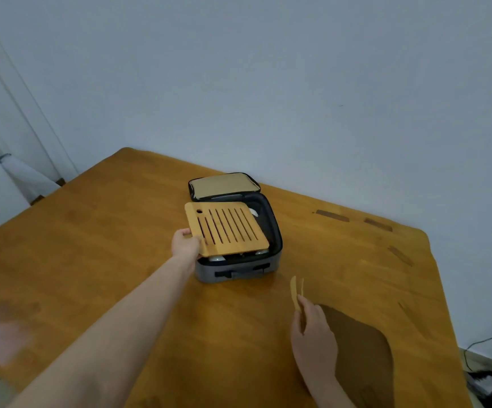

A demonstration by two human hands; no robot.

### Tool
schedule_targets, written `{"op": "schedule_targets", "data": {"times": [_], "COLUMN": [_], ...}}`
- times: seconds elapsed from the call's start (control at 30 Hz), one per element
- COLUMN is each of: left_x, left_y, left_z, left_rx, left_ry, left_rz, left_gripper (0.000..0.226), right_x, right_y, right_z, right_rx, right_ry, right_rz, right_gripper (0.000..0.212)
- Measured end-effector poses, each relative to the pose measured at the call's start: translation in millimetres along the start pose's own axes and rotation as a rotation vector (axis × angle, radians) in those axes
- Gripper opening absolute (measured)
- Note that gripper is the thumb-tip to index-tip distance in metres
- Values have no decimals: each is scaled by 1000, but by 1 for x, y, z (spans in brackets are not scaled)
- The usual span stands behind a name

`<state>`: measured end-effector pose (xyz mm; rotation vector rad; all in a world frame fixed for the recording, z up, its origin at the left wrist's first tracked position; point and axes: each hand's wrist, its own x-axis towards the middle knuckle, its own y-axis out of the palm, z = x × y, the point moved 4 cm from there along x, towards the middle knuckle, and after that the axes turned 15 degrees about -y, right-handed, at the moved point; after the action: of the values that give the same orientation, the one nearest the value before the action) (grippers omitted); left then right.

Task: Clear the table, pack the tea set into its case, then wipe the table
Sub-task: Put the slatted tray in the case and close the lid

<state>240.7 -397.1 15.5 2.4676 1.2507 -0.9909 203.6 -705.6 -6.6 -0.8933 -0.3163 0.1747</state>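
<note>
Left hand [184, 241]: I see it gripping the near-left corner of the slatted bamboo tea tray [227, 228], thumb on top.
Right hand [312, 328]: it pinches bamboo tongs [295, 291], tips toward 12 o'clock.
Key relation: the tray lies askew over the open grey case [238, 270], overhanging at 9 o'clock, with its slats running 11 to 5. I judge it needs squaring and shifting toward 3 o'clock.
Nearer hand: left. The case is at 11 o'clock from my right, apart.
Hidden: the tray covers most of the interior, with white ware [216, 258] peeking out at 6 o'clock. I cannot tell whether the tray rests on the rim.
Unclear: the dark patch [362, 348] may be cloth or shadow.
</note>
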Motion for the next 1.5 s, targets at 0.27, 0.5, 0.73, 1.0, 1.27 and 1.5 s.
{"op": "schedule_targets", "data": {"times": [0.27, 0.5, 0.73, 1.0, 1.27, 1.5], "left_x": [17, 31, 17, 15, 34, 38], "left_y": [12, 19, 29, 33, 21, 19], "left_z": [-1, -5, -37, -39, 3, -2], "left_rx": [104, 372, 1060, 1445, 1593, 1645], "left_ry": [-34, -7, 46, 550, 762, 778], "left_rz": [75, 106, 156, -18, 20, -13], "left_gripper": [28, 30, 16, 12, 66, 77], "right_x": [27, 54, 118, 200, 234, 226], "right_y": [3, 14, 28, 64, 102, 111], "right_z": [-8, 16, 47, 62, 58, 59], "right_rx": [-39, -33, -26, -14, -136, -298], "right_ry": [52, 79, -50, -152, -247, -191], "right_rz": [-40, -136, -166, -20, -31, -153], "right_gripper": [36, 35, 31, 23, 25, 32]}}
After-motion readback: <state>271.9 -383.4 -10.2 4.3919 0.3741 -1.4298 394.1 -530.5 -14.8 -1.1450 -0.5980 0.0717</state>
